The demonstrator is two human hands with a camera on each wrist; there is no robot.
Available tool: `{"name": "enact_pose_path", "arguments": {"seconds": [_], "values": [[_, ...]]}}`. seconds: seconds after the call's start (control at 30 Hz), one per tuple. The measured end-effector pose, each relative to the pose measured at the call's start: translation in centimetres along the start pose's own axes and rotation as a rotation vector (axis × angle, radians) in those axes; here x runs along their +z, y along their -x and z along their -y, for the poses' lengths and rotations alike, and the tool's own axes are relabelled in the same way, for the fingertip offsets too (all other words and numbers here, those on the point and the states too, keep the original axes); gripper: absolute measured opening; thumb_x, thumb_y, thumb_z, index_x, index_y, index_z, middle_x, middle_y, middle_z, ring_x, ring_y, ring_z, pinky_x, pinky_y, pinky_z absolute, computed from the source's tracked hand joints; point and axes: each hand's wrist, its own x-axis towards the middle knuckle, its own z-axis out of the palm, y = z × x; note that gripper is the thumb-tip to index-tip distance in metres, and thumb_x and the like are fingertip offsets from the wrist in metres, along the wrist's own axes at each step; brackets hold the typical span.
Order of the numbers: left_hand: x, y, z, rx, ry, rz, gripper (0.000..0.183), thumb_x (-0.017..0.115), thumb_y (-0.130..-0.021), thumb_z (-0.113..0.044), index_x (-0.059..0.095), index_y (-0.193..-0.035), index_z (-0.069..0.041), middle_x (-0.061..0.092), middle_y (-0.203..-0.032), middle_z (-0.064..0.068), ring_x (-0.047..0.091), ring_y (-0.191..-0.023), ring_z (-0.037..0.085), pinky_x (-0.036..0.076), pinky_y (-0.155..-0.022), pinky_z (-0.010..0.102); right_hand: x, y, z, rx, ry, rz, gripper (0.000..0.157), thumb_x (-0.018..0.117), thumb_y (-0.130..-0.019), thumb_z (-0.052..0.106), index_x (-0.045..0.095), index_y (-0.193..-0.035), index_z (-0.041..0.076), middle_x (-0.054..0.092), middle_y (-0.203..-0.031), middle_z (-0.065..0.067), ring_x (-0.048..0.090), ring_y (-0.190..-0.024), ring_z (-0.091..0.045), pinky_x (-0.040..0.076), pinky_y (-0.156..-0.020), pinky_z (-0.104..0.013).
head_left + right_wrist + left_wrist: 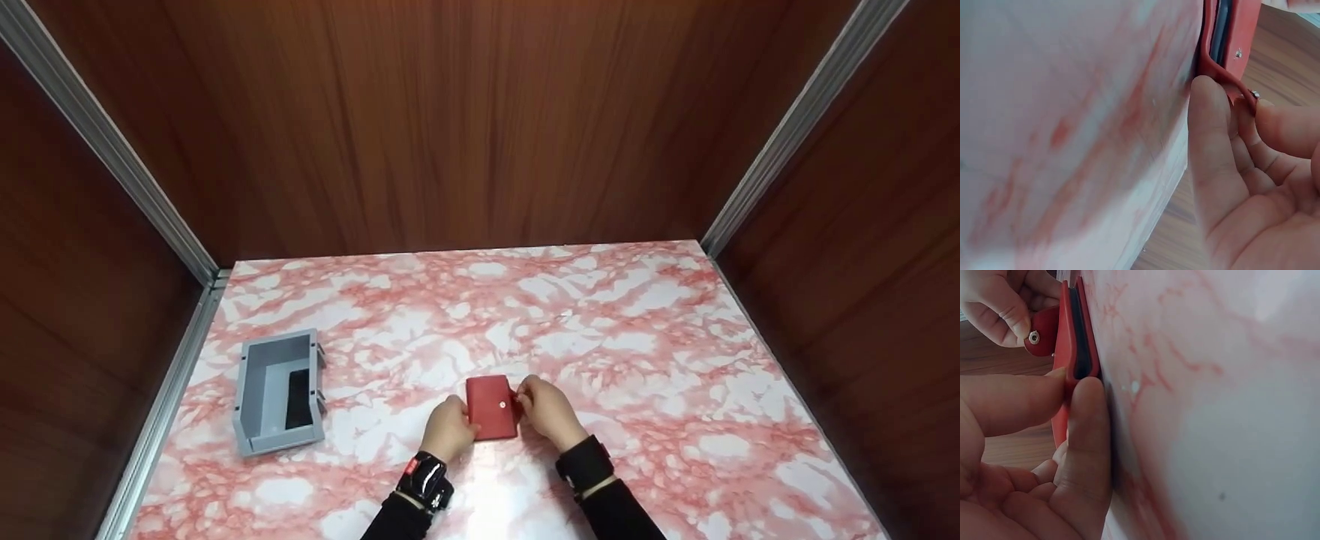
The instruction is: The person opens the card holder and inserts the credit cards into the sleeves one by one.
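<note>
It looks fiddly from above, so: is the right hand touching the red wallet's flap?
Touching. The right-wrist view shows the right hand pinching the flap of the red wallet, the thumb tip against the flap's end beside the metal snap.

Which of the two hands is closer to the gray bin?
Left. The left hand grips the red wallet on its bin-facing side, across bare tabletop from the gray bin. The right hand is farther off, pinching the flap on the wallet's opposite side.

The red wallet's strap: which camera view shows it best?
The left wrist view: the strap faces that camera, its metal snap clearly visible. The right wrist view shows it edge-on; the head view, small and partly hidden.
</note>
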Motion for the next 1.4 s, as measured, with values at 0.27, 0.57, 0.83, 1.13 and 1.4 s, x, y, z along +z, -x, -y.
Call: {"name": "enact_pose_path", "arguments": {"seconds": [0.27, 0.57, 0.83, 1.13, 1.4], "values": [[0.1, 0.0, 0.1, 0.001, 0.003, 0.003, 0.029, 0.081, -0.073, -0.005, 0.054, -0.086, 0.0, 0.052, -0.07, 0.003, 0.053, -0.067, 0.022, 0.047, -0.069, 0.041, -0.5, -0.2, -0.8, -0.002, 0.016, -0.008, 0.014, 0.065, -0.083, -0.004, 0.061, -0.094, 0.002, 0.058, -0.077, -0.004, 0.058, -0.072, -0.023, 0.05, -0.068, -0.041], [0.2, 0.0, 0.2, 0.003, 0.017, 0.004, 0.029, 0.08, -0.073, -0.005, 0.054, -0.085, 0.0, 0.052, -0.069, 0.003, 0.052, -0.066, 0.022, 0.047, -0.068, 0.041, -0.9, -0.2, -1.5, -0.034, 0.012, -0.009, 0.016, 0.067, -0.082, -0.005, 0.065, -0.093, 0.006, 0.057, -0.077, -0.002, 0.055, -0.07, -0.019, 0.047, -0.067, -0.037], [0.2, 0.0, 0.2, -0.002, 0.019, 0.009, 0.028, 0.08, -0.074, -0.005, 0.056, -0.086, 0.0, 0.052, -0.068, 0.002, 0.052, -0.066, 0.02, 0.047, -0.068, 0.039, -0.9, -0.3, -1.5, -0.031, 0.036, -0.025, 0.015, 0.074, -0.082, -0.001, 0.064, -0.088, 0.007, 0.056, -0.075, 0.0, 0.056, -0.07, -0.018, 0.048, -0.067, -0.036], [0.1, 0.0, 0.2, -0.004, 0.024, 0.009, 0.029, 0.08, -0.074, -0.005, 0.056, -0.088, 0.0, 0.053, -0.07, 0.003, 0.053, -0.067, 0.021, 0.048, -0.069, 0.04, -0.7, -0.5, -1.7, 0.033, 0.048, -0.01, 0.016, 0.076, -0.08, 0.0, 0.063, -0.086, 0.008, 0.056, -0.076, -0.001, 0.057, -0.071, -0.021, 0.048, -0.069, -0.041], [0.1, 0.0, 0.1, -0.014, 0.036, 0.024, 0.029, 0.08, -0.074, -0.004, 0.055, -0.087, 0.0, 0.052, -0.07, 0.003, 0.052, -0.066, 0.02, 0.048, -0.068, 0.04, -0.5, -0.7, -1.9, 0.06, 0.068, 0.013, 0.018, 0.077, -0.079, 0.0, 0.062, -0.083, 0.008, 0.056, -0.074, -0.001, 0.057, -0.072, -0.023, 0.049, -0.069, -0.042]]}}
